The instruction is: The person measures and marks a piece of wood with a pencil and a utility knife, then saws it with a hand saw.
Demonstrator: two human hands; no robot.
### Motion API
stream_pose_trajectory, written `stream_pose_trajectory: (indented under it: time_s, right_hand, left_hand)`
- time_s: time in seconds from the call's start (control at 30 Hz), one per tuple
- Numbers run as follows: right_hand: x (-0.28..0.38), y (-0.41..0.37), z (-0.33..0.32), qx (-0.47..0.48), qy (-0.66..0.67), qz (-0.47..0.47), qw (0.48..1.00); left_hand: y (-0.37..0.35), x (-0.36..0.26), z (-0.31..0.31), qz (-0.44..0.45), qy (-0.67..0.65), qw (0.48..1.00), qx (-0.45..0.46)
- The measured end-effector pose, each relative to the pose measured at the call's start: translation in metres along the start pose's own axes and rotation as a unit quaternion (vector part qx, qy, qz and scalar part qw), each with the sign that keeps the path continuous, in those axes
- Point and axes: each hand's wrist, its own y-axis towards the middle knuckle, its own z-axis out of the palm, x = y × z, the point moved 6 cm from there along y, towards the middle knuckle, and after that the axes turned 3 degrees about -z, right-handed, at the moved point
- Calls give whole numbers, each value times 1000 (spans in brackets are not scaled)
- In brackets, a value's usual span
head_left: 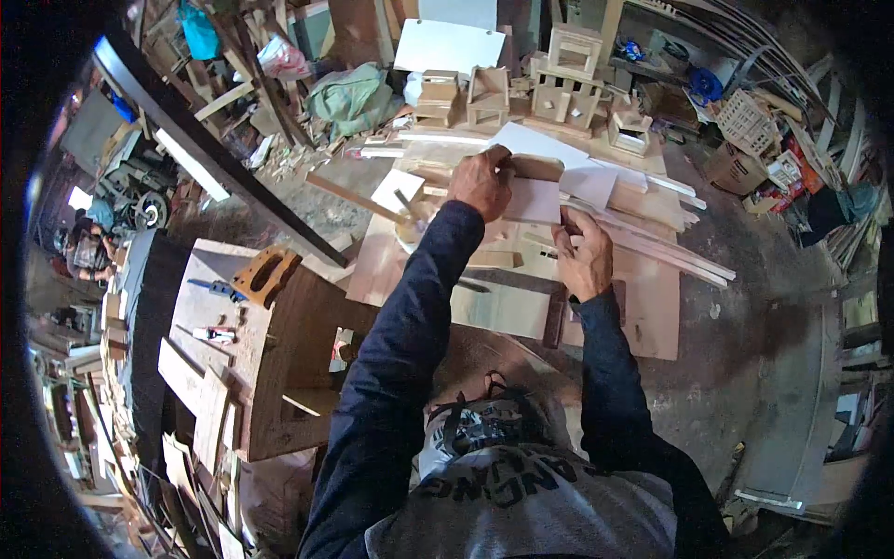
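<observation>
Above the work board, my left hand is closed on the upper left corner of a small wooden box-like piece with a white panel. My right hand pinches the lower right edge of the same piece, thumb and fingers together. Its far side shows a brown wooden strip, while the inside is partly hidden. Below the hands lie a small wood block and a pale flat panel. White sheets rest just beyond the piece, and a pot with a brush-like stick stands beside my left forearm.
Several small wooden box assemblies stand at the board's far edge. Long wood strips lie to the right. At left, a wooden bench bears a handsaw and a small tube. A dark beam slants across the upper left.
</observation>
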Motion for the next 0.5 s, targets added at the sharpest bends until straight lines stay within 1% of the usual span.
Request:
stream_pose_trajectory:
  time_s: [0.07, 0.13, 0.23, 0.33, 0.37, 0.5]
  right_hand:
    - [-11, 18, 1, 4, 1, 6, 1000]
    - [-22, 31, 3, 2, 27, 26, 999]
    - [-23, 47, -1, -13, -38, -3, 999]
    - [-22, 57, -1, -29, -85, -28, 996]
    - [-23, 61, 0, -37, -99, -38, 994]
    - [-31, 69, 7, -57, -148, -45, 986]
  left_hand:
    - [22, -2, 7, 15, 22, 1000, 9]
    - [38, 2, 17, 2, 6, 1000, 21]
    - [62, 10, 35, 2, 6, 1000, 23]
    - [81, 13, 55, -21, 69, 997, 39]
    - [85, 13, 59, -24, 72, 996, 41]
    - [93, 27, 81, -38, 92, 995, 32]
